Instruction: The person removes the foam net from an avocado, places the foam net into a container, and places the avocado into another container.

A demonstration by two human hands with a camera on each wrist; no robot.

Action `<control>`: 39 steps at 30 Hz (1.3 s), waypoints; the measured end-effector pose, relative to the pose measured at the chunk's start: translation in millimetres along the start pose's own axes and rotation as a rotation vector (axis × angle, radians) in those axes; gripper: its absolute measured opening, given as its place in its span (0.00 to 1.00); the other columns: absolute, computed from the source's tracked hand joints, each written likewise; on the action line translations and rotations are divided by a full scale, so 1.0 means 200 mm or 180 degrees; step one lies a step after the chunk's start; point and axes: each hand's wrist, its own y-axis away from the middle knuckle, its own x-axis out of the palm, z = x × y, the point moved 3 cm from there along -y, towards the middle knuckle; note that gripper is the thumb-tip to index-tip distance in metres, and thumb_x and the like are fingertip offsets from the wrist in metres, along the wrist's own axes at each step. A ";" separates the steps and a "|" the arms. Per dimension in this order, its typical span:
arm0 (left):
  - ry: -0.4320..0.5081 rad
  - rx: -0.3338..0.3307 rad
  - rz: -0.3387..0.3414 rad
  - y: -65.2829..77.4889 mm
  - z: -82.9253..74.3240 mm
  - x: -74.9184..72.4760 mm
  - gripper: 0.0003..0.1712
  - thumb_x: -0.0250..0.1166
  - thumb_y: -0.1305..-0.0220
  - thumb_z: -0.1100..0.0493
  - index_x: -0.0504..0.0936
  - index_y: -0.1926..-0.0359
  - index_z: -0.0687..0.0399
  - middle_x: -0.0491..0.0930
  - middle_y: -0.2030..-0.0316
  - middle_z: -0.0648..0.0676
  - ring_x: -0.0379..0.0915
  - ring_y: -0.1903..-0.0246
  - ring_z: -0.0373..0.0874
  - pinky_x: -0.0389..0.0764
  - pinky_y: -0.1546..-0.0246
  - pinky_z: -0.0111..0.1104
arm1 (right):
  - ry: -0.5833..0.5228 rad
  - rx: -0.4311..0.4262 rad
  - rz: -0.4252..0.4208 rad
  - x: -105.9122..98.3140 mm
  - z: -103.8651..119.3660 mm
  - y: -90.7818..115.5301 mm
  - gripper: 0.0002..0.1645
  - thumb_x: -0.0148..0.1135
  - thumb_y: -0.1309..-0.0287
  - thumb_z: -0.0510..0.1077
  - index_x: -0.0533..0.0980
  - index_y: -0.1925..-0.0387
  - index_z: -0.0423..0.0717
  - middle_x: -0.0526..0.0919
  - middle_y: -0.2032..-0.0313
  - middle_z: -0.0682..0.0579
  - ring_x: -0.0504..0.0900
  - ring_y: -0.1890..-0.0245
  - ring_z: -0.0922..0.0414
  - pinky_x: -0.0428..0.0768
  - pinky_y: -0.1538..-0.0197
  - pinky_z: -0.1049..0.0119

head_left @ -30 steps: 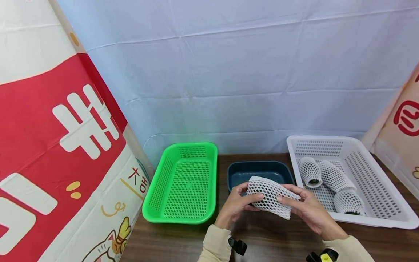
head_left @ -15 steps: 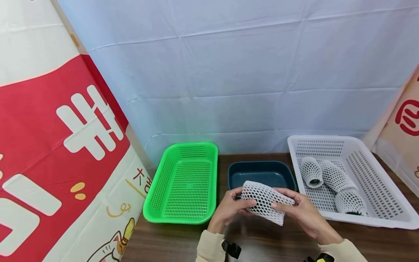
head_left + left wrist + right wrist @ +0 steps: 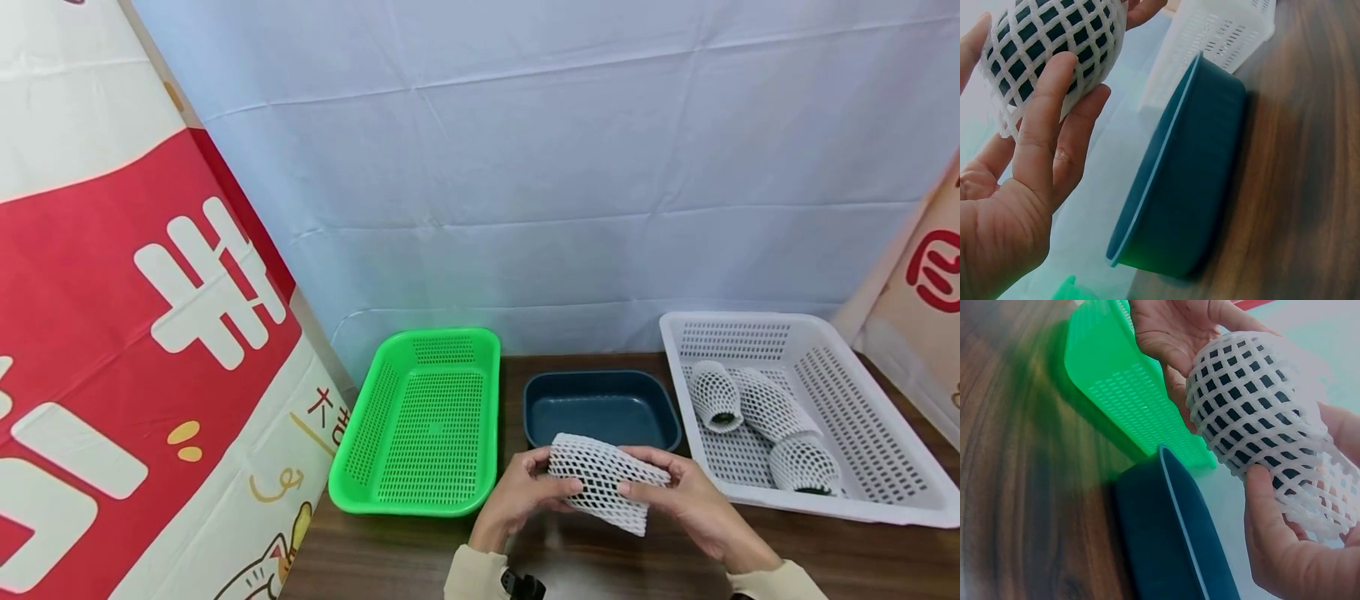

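Both hands hold a white foam net sleeve [image 3: 603, 479] above the table, just in front of a dark blue plastic basin [image 3: 603, 421]. Through the mesh a dark, rounded object shows in both wrist views; its kind is hidden. My left hand [image 3: 517, 496] grips the sleeve's left end, thumb on the near side. On the right end, my right hand [image 3: 686, 504] pinches the netting, its thumb [image 3: 1260, 487] pressed against the mesh. That end of the sleeve [image 3: 1254, 412] hangs loose and flattened past the dark object.
To the left stands a green perforated basket [image 3: 489, 417]. A white perforated basket [image 3: 885, 425] on the right contains three net-wrapped things [image 3: 765, 404], with dark green showing at some ends. Brown wood-grain table [image 3: 390, 554] lies beneath; cloth hangs behind and at the sides.
Both hands have drawn the net sleeve toward the body and a little left, uncovering more of the blue basin. The grip looks much the same.
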 end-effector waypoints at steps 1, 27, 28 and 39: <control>0.0007 -0.0003 0.0009 0.01 0.01 0.00 0.26 0.71 0.43 0.64 0.78 0.43 0.64 0.81 0.57 0.60 0.82 0.63 0.50 0.83 0.66 0.44 | -0.0007 -0.0002 0.0017 0.00 -0.01 0.00 0.33 0.65 0.40 0.37 0.66 0.37 0.30 0.78 0.50 0.43 0.80 0.54 0.51 0.80 0.53 0.58; 0.0321 -0.0256 -0.0116 0.14 0.19 -0.03 0.24 0.71 0.45 0.70 0.78 0.46 0.67 0.82 0.58 0.61 0.82 0.68 0.48 0.83 0.71 0.37 | -0.0198 0.0309 0.0187 0.04 -0.22 0.04 0.29 0.63 0.38 0.37 0.68 0.38 0.30 0.81 0.52 0.46 0.80 0.54 0.52 0.79 0.53 0.61; 0.0331 -0.0262 -0.0119 0.14 0.20 -0.03 0.24 0.70 0.45 0.70 0.78 0.46 0.67 0.82 0.58 0.61 0.82 0.68 0.48 0.83 0.71 0.36 | -0.0206 0.0320 0.0188 0.04 -0.23 0.04 0.29 0.63 0.38 0.37 0.68 0.38 0.30 0.81 0.51 0.46 0.80 0.54 0.52 0.79 0.53 0.61; 0.0428 -0.0379 -0.0234 0.18 0.24 -0.03 0.24 0.71 0.47 0.72 0.79 0.46 0.67 0.82 0.58 0.63 0.82 0.68 0.49 0.83 0.71 0.35 | -0.0311 0.0346 0.0253 0.05 -0.28 0.06 0.29 0.63 0.38 0.37 0.69 0.38 0.30 0.80 0.51 0.45 0.80 0.54 0.51 0.79 0.53 0.59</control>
